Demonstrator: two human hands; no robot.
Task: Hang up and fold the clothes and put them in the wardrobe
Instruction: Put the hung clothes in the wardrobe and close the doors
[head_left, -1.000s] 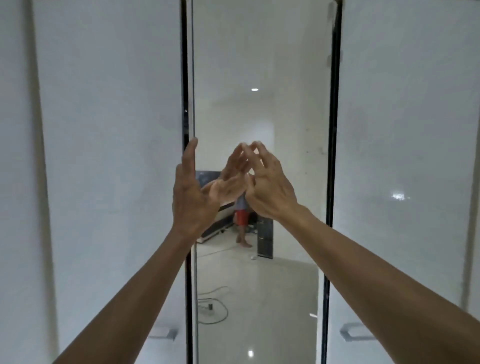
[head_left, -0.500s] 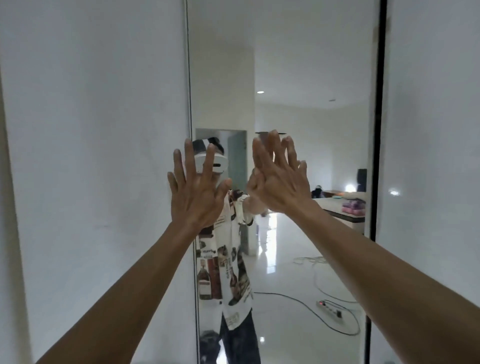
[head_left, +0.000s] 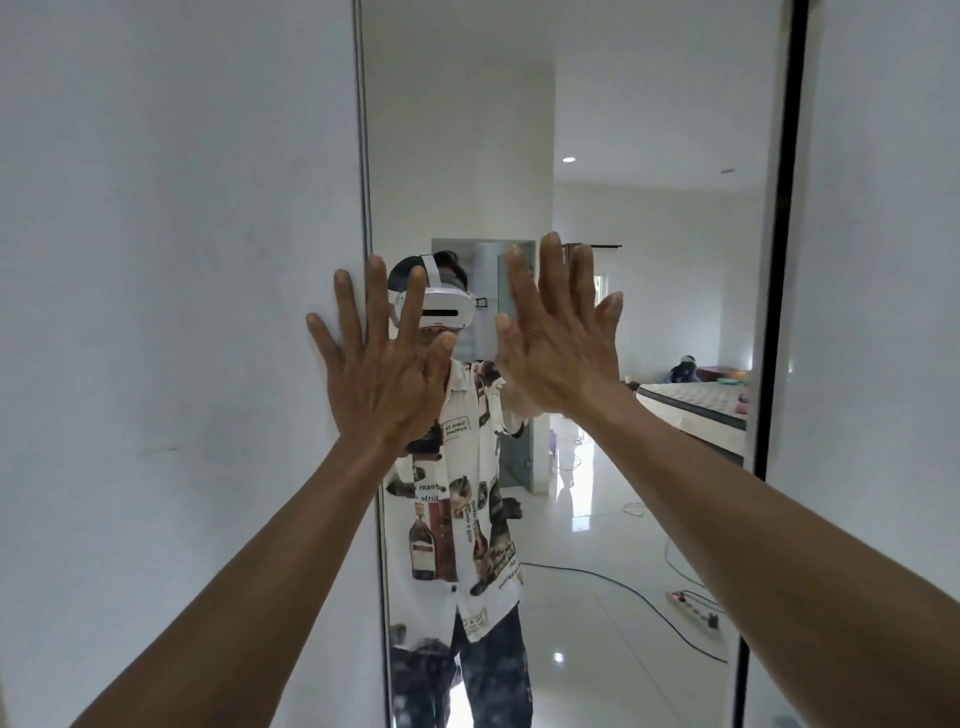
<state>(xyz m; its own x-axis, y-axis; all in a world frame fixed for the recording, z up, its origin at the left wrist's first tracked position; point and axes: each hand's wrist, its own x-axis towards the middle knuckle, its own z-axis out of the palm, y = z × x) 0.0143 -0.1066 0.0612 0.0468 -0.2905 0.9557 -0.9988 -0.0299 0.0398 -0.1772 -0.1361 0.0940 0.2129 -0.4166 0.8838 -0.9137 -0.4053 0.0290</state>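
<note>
Oddly, no clothes show; the wardrobe's mirrored door (head_left: 649, 260) stands upright ahead, its long axis vertical, facing the person, between white panels (head_left: 182, 260). Both hands are spread wide and hold nothing: the left hand (head_left: 387, 371) over the mirror's left edge, the right hand (head_left: 563, 343) over the glass. Pressing there could pinch fingers in the seam.

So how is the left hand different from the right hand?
The left hand sits lower than the right hand. The left hand straddles the edge between the white door and the mirror; the right hand is fully in front of the mirror. Left fingers spread wider; right fingers stay closer. Both are open, empty, fingers up.
</note>
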